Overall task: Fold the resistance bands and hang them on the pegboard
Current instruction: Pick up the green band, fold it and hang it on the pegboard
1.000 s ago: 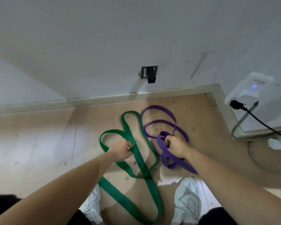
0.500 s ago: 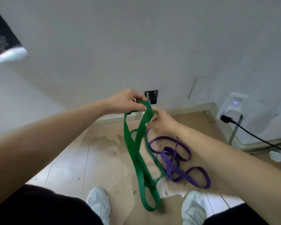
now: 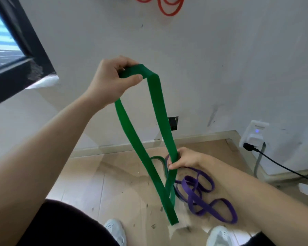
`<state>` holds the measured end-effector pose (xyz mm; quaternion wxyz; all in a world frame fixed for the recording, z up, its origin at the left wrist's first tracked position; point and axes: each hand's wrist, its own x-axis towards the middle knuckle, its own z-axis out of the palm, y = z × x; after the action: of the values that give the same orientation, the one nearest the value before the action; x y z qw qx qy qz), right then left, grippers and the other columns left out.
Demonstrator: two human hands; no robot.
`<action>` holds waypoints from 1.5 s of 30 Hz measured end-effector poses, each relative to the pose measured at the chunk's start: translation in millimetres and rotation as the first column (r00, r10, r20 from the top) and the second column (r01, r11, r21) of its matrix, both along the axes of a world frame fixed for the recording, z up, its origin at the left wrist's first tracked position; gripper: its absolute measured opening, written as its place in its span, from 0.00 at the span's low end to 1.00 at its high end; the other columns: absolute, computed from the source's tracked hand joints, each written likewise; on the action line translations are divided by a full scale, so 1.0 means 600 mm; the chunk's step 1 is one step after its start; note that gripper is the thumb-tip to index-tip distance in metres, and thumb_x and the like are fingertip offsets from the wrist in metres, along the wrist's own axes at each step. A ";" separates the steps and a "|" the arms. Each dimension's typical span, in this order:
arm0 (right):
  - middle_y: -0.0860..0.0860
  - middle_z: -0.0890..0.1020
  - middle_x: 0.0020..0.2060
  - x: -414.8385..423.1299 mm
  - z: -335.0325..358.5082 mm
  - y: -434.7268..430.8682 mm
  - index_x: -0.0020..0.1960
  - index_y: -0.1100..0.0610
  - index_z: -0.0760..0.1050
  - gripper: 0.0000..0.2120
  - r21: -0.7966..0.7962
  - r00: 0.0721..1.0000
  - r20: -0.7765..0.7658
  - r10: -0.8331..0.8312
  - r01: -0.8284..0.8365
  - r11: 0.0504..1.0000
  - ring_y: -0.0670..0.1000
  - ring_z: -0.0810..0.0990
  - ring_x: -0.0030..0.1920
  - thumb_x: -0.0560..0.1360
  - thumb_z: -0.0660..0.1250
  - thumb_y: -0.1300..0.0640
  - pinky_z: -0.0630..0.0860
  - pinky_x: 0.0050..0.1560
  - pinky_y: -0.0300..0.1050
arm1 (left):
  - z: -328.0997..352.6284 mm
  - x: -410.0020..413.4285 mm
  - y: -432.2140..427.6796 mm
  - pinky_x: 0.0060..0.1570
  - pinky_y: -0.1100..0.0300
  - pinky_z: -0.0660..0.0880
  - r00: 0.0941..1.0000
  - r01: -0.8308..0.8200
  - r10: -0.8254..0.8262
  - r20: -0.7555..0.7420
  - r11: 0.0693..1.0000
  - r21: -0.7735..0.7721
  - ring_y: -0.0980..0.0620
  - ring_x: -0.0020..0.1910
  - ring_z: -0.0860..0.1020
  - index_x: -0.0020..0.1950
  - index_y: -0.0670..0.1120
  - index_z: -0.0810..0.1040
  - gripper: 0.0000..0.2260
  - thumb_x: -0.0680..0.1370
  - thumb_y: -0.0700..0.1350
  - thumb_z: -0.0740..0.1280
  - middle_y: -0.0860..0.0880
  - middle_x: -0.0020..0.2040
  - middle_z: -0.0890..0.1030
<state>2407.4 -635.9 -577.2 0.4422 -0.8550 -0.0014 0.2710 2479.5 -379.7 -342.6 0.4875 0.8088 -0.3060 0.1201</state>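
Note:
A wide green resistance band hangs in a long loop in front of me. My left hand pinches its top bend, raised at chest height. My right hand grips the right strand lower down, near the floor. The band's lower end dangles between my shoes. A purple resistance band lies tangled on the wooden floor under my right forearm. Orange bands hang on the white wall at the top edge; what they hang from is out of frame.
A black window frame juts in at the upper left. A white plug adapter with a black cable sits low on the right wall. A small black wall fitting is behind the green band. My white shoes stand at the bottom.
My left hand has lifted the green band's top higher. My right hand has slid down the right strand. The view has tilted upward, bringing the orange bands into sight.

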 end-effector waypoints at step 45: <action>0.52 0.87 0.40 0.000 0.458 -0.046 0.51 0.58 0.80 0.11 0.377 0.761 0.494 -0.421 0.248 0.892 0.50 0.85 0.46 0.84 0.59 0.57 0.75 0.49 0.42 | -0.151 -0.003 -0.126 0.64 0.56 0.74 0.847 0.127 -0.164 -0.506 0.986 -0.108 0.54 0.59 0.80 0.61 0.49 0.80 0.11 0.79 0.46 0.69 0.51 0.59 0.83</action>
<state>2407.2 -663.8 -302.7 0.5832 -0.8081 -0.0171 -0.0810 2477.6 -455.4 -433.0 0.5870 0.7684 -0.2212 -0.1264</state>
